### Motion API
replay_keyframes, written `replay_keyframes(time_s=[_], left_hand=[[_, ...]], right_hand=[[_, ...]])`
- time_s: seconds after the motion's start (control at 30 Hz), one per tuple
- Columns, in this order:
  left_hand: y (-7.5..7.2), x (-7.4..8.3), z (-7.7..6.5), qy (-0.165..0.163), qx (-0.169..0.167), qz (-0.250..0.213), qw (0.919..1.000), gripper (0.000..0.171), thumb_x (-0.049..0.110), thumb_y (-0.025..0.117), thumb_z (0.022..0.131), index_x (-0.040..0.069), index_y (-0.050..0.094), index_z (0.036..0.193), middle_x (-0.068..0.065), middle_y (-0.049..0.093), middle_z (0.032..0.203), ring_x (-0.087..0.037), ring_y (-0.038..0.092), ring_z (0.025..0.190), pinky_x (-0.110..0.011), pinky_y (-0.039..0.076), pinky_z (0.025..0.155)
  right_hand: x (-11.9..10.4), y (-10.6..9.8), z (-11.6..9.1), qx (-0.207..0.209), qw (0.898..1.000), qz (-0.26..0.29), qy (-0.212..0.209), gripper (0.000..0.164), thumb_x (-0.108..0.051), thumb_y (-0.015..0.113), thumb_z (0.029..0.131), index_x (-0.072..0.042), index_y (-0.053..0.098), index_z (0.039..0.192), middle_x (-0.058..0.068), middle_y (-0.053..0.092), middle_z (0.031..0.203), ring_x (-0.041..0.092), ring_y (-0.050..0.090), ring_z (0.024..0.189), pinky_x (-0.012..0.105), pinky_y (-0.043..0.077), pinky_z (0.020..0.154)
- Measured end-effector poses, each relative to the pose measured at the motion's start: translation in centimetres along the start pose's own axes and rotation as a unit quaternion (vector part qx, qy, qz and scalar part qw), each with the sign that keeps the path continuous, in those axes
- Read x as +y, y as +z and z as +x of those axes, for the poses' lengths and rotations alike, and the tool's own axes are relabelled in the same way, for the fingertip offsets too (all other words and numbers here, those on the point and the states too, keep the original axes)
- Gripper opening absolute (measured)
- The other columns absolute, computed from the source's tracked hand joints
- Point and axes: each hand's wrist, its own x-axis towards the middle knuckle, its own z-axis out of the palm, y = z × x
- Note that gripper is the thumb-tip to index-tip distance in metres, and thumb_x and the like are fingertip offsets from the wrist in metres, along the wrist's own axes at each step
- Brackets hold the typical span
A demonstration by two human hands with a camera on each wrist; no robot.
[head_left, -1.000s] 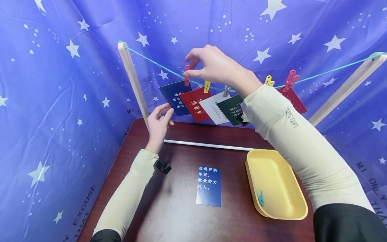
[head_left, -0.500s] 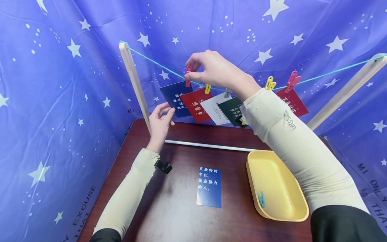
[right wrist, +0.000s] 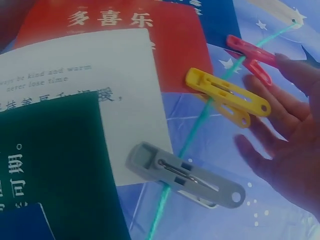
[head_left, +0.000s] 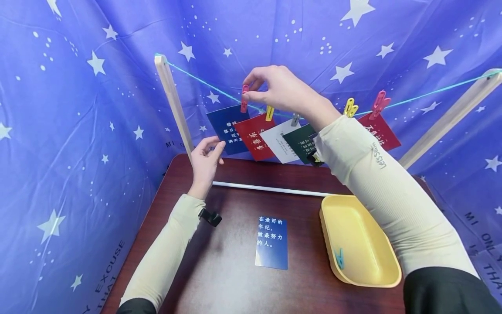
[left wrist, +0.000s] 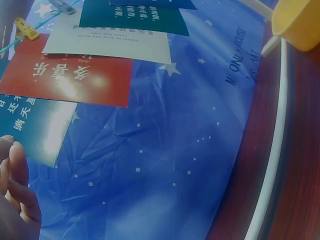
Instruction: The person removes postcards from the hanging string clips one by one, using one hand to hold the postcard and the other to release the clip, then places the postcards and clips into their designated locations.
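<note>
A pink clothespin (head_left: 244,99) at the top corner of a blue card (head_left: 232,131) is pinched between thumb and finger of my right hand (head_left: 278,87), which is over the teal string (head_left: 200,79). In the right wrist view, the pink clothespin (right wrist: 252,52) has its tail ends at the fingers and its nose by the string. My left hand (head_left: 205,162) pinches the blue card's lower left edge; the left wrist view shows the fingertips right at the blue card (left wrist: 37,127). Beside it hangs a red card (head_left: 255,138) under a yellow clothespin (head_left: 269,114).
White (head_left: 280,141) and dark green cards (head_left: 301,144) hang further along, partly behind my right arm. A wooden post (head_left: 172,100) holds the string. Another blue card (head_left: 271,244) lies on the table (head_left: 219,261). A yellow tray (head_left: 358,244) holds a teal clothespin (head_left: 339,258).
Both hands have stayed almost in place, the right on the pink clothespin and the left at the blue card. The hanging cards sway slightly.
</note>
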Motion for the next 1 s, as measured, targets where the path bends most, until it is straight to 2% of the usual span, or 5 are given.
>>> replay_keyframes(time_s=[0.2,0.37,0.67,0.83,1.0], left_hand=[[0.08,0.14,-0.04,0.009,0.006,0.020,0.9997,0.018,-0.003,0.073,0.094,-0.014,0.070,0.107,0.010,0.073,0.083,-0.011,0.051,0.045,-0.020,0.048,0.048],[-0.05,0.28,-0.12,0.013,0.008,0.031,0.9994,0.019,-0.001,0.075,0.094,-0.014,0.070,0.107,0.010,0.072,0.082,-0.007,0.051,0.044,-0.020,0.047,0.047],[-0.16,0.39,-0.20,-0.002,0.014,0.019,0.9997,0.023,-0.002,0.076,0.093,-0.017,0.069,0.109,0.010,0.071,0.081,-0.006,0.050,0.045,-0.017,0.045,0.047],[-0.37,0.39,-0.06,0.003,0.023,0.007,0.9997,0.024,-0.004,0.075,0.092,-0.018,0.068,0.110,0.010,0.072,0.081,-0.006,0.049,0.045,-0.016,0.043,0.046],[-0.38,0.66,-0.12,0.017,0.024,0.011,0.9995,0.022,-0.002,0.076,0.093,-0.016,0.069,0.108,0.010,0.071,0.079,-0.003,0.048,0.046,-0.016,0.042,0.046]], right_hand=[[0.02,0.05,-0.07,0.014,1.000,0.007,-0.003,0.032,-0.032,0.066,0.103,-0.009,0.066,0.127,0.007,0.072,0.120,0.021,0.062,0.118,0.041,0.046,0.106],[-0.03,0.15,-0.20,0.013,0.999,0.029,0.008,0.036,-0.036,0.067,0.103,-0.011,0.065,0.128,0.005,0.071,0.122,0.021,0.060,0.120,0.042,0.047,0.106],[0.11,0.35,-0.25,0.015,0.999,0.028,0.001,0.033,-0.033,0.065,0.104,-0.009,0.065,0.127,0.006,0.071,0.120,0.021,0.060,0.119,0.042,0.045,0.107],[0.30,0.57,-0.20,0.020,0.999,0.034,-0.025,0.032,-0.032,0.064,0.105,-0.008,0.064,0.126,0.006,0.071,0.117,0.021,0.059,0.116,0.041,0.045,0.103],[0.67,0.93,-0.34,0.043,0.997,0.011,-0.059,0.031,-0.031,0.064,0.105,-0.006,0.064,0.124,0.007,0.071,0.115,0.023,0.052,0.118,0.042,0.041,0.099]])
